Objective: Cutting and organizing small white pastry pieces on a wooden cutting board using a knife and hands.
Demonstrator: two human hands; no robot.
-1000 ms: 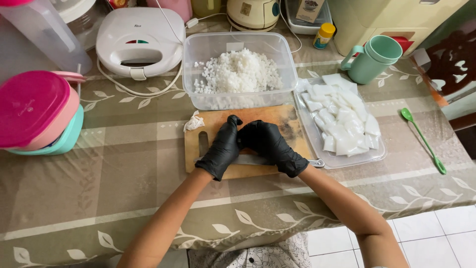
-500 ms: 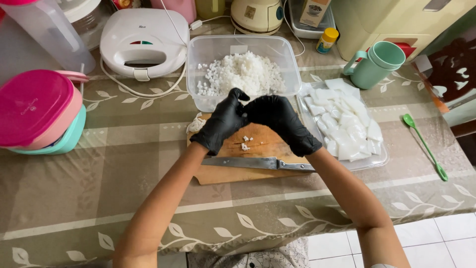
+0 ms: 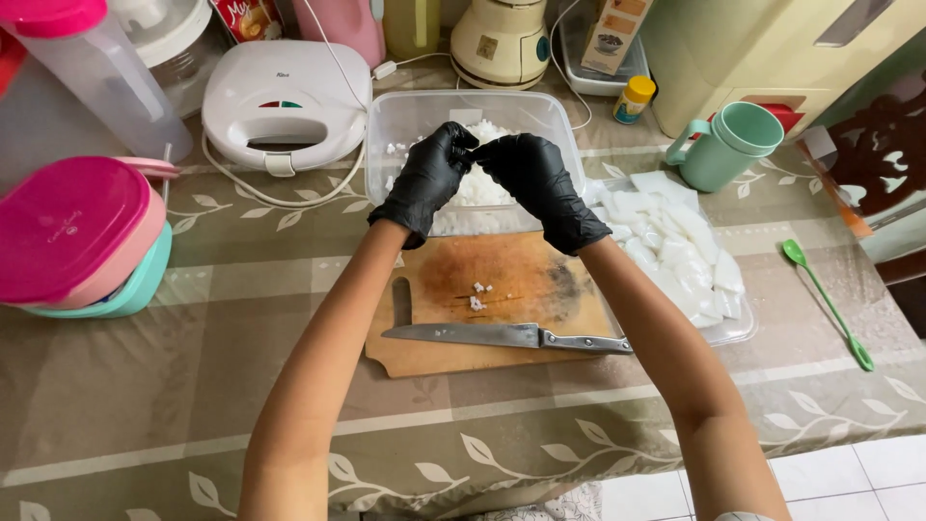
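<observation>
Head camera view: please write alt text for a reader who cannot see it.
Two hands in black gloves, left and right, meet fingertip to fingertip over a clear plastic tub of chopped white pieces. Nearer lie a steel knife on a worn wooden cutting board and a tray of white slabs.

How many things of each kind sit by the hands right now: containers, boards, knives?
Clear containers: 2, the tub of chopped white bits and the tray of white slices
Wooden cutting boards: 1
Knives: 1
Total: 4
</observation>
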